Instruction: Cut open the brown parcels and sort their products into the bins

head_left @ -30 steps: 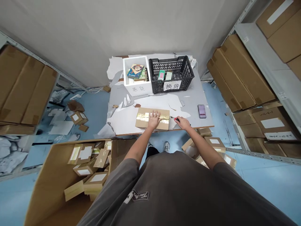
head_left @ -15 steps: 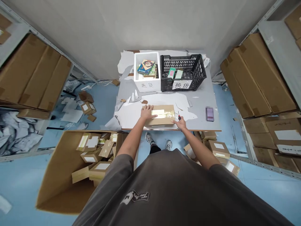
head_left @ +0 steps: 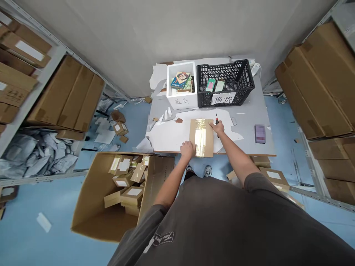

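A taped cardboard box [head_left: 193, 131] lies at the table's front edge, its long side now running front to back. Shiny clear tape and a white label run down its top. My left hand [head_left: 188, 149] is closed on the box's near left corner. My right hand [head_left: 217, 128] is at the far right corner, its fingers touching the box. That same hand is closed around a slim tool with a red-and-black handle [head_left: 216, 121], whose thin tip points away from me. Whether the tip is a blade or a shaft is too small to tell.
Behind the box stand a white foam bin [head_left: 181, 100] with books and a black plastic crate [head_left: 203, 100] with cards. A phone [head_left: 260, 133] lies at the right of the table [head_left: 251, 118]. On the left floor is a large carton [head_left: 91, 195] of parcels. Loaded shelves flank both sides.
The box has been turned from lying crosswise to lengthwise. My left hand moved to its near corner, my right hand to its far corner with the tool still in it. The view shifted left.
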The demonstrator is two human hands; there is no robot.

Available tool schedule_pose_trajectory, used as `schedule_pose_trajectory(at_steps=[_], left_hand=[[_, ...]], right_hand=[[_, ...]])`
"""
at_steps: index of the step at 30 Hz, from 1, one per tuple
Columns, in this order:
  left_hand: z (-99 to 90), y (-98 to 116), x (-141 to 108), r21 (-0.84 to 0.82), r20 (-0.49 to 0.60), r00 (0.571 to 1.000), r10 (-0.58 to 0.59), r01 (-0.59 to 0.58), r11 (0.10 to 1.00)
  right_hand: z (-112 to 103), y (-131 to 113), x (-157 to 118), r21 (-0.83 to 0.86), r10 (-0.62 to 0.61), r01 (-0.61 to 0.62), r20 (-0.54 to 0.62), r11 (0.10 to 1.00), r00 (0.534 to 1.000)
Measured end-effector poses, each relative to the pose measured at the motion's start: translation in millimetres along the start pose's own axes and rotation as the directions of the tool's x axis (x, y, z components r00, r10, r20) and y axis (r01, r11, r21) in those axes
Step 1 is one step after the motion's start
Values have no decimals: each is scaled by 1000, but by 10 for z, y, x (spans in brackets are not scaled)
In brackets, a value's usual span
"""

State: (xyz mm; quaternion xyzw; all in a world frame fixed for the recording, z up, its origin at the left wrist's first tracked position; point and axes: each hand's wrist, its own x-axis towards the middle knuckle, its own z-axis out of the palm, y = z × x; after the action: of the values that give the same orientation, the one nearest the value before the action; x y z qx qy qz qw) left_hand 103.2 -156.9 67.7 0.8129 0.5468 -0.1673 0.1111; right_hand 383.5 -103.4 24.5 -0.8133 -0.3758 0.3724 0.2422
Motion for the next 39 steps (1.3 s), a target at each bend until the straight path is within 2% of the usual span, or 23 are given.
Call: schedule_pose_trajectory(at_steps=[1,2,3,5,7,8,9,12,15,18,21,24,27,30,32,34,35,37,39], left_hand=[[-85,-78,42,18,-27,999,42,-41,999],[-166,-153,91,40,-39,989,139,-138,990],[-235,-216,142,57,-27,961,274,-272,961],[-315,-282,229,48,47,847,530,-532,845],[-318,-288,277,-8,125,727,675,-680,733],[-297,-289,283,-35,150,693,705,-709,704],[-266,-302,276,-53,165,676,718,-721,691],[-141,-435,193,-44,175,666,725,-731,681],[-20,-619,79,-22,160,649,744,-751,660],[33,-656,30,-15,136,670,730,-736,677],[-13,-492,90,26,67,755,652,-655,755],[-117,-229,227,56,-32,843,536,-534,843],[-221,-26,371,73,-47,896,442,-438,896],[-292,16,467,50,4,895,447,-447,893],[-309,-16,487,18,6,880,475,-475,880],[-304,-40,478,-8,-38,881,472,-473,881],[-296,-40,470,-17,-62,884,463,-464,885],[-277,-12,464,-30,-77,897,435,-438,898],[-263,32,478,-32,-43,911,410,-412,911]], right_hand=[[14,88,-112,13,38,-37,-41,999,998],[34,186,-244,76,81,-74,-96,994,992],[62,288,-391,89,97,-89,-95,992,991],[146,476,-688,91,117,-112,-54,990,992],[258,609,-938,165,117,-118,20,979,993],[319,649,-1030,214,95,-99,26,972,995],[381,670,-1096,254,81,-85,25,964,996],[552,641,-1145,321,28,-43,53,946,998],[678,495,-1009,333,-35,-13,139,943,990],[725,240,-757,243,-64,18,186,970,980],[685,-102,-453,-15,-40,43,155,999,987],[584,-432,-179,-278,-20,39,72,960,997],[407,-599,-5,-354,-143,145,31,924,989],[139,-515,18,-187,-225,209,-66,960,972],[-43,-341,-83,45,-154,157,-57,987,986],[-164,-124,-285,258,-69,46,81,965,994],[-190,-15,-415,318,-50,-10,178,948,983],[-175,173,-689,346,-38,-95,358,933,933],[-101,304,-920,332,-18,-156,465,930,885]])
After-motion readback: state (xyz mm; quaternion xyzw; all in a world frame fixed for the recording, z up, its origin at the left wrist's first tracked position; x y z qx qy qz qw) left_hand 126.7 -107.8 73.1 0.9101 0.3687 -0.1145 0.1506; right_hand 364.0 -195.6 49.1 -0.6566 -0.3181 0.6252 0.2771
